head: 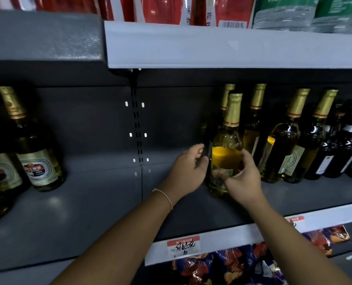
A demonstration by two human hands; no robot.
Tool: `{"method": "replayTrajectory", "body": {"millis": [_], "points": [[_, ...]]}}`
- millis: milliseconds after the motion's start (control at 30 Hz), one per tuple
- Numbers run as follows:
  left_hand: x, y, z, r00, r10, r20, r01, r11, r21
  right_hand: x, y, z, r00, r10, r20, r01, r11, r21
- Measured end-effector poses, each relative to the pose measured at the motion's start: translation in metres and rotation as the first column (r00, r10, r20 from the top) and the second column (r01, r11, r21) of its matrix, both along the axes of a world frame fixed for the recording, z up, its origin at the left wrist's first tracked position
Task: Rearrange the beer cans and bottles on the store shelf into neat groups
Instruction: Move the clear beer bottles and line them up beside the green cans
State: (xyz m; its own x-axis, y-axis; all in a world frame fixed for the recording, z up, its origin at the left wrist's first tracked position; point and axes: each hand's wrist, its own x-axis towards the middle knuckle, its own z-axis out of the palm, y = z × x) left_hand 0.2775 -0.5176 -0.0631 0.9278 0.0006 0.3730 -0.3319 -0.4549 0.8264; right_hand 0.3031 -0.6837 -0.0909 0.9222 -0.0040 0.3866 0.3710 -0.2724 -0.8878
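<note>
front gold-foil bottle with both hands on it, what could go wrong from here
1. The front gold-foil bottle stands right before other glass bottles; pushed back or tipped, it could knock them.
2. The right hand grips low on the body and the left hand only meets its side, so the tall neck could swing.
3. It stands fairly near the shelf lip; a slip might drop it.

gold-foil beer bottle (225, 153) | clear glass, yellow label | upright | on grey shelf (88, 202)

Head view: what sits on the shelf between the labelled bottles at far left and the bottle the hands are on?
Nothing: in the head view that stretch of grey shelf is bare, from the left bottles to the held bottle.
</note>
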Motion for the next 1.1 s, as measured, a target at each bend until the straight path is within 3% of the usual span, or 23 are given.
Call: {"method": "replayTrajectory", "body": {"millis": [400,767,1100], "points": [[-0.042,0.069,0.029,0.997,-0.069,0.037,0.076,0.964,-0.253,-0.041,0.081,0.018,0.948,0.319,0.015,-0.319,0.947,0.039],[-0.074,0.143,0.034,0.999,0.035,-0.023,-0.04,0.968,-0.248,-0.059,0.158,0.019,0.911,0.412,0.011,-0.412,0.911,-0.023],[-0.097,0.192,0.038,0.981,0.192,0.01,-0.181,0.943,-0.279,-0.079,0.212,0.026,0.875,0.485,0.009,-0.483,0.873,-0.072]]}}
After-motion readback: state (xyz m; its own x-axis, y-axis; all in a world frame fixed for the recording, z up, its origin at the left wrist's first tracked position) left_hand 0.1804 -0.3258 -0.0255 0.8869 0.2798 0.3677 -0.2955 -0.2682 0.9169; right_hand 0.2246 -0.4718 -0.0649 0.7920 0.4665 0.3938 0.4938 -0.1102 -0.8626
